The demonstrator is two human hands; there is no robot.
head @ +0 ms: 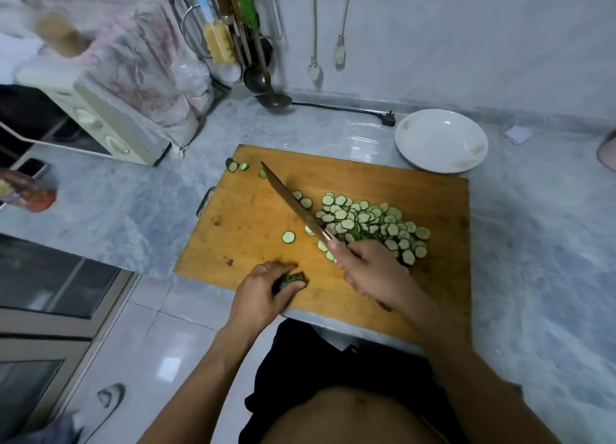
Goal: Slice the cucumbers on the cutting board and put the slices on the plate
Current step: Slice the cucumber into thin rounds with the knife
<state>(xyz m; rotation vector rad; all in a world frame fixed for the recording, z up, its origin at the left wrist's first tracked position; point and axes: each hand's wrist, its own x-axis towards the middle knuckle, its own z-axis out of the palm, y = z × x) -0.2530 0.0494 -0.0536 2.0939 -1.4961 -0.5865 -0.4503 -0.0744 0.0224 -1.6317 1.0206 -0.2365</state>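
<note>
A wooden cutting board (383,183) lies on the marble counter. A heap of cucumber slices (370,223) covers its right middle, and single slices lie apart, one at the centre (288,237) and a few at the far left corner (233,165). My left hand (263,290) grips a short dark-green cucumber stub (293,281) near the board's front edge. My right hand (370,270) holds the handle of a long knife (290,201), whose blade points away to the upper left, beside the heap. A white plate (466,123) with nothing on it stands behind the board at the right.
A cream microwave (100,117) covered with cloth stands at the left. Ladles and utensils (253,60) hang at the back wall, with a black plug (388,118) and cord on the counter. A jar (30,193) sits at the far left. A folded paper (517,134) lies beside the plate.
</note>
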